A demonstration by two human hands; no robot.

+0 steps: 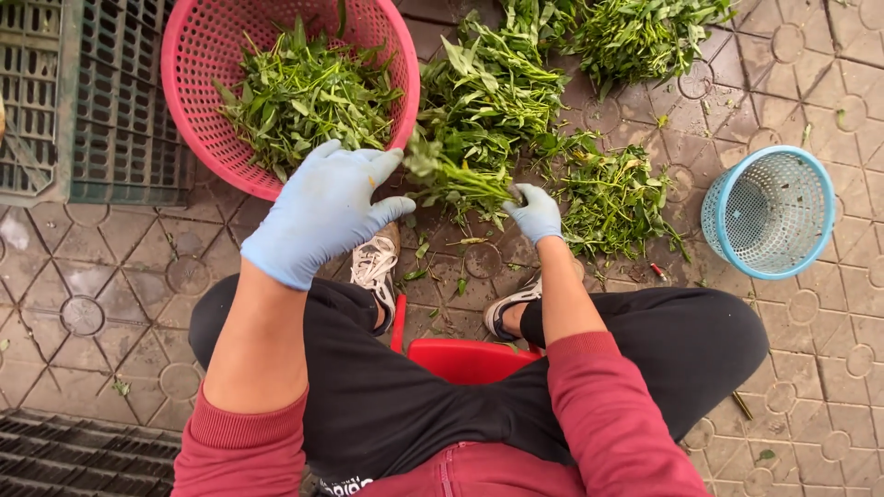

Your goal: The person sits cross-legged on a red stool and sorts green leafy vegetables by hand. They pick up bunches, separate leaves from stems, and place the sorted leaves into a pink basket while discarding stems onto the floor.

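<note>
Paved floor (810,368): loose greens pile (516,83). Pink basket (198,101): holds picked greens. Blue basket (772,212): lies at right. Left hand (318,212): grip half open, thumb touching greens bunch (451,175). Right hand (536,213): grip closed on bunch stems, above floor.

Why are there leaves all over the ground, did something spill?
Yes, it looks messy. Loose leaves lie scattered on the paving by the shoes, outside the pink basket. The small blue basket lies tipped on its side. The right hand grips a bunch of greens; the left hand hovers open.
</note>
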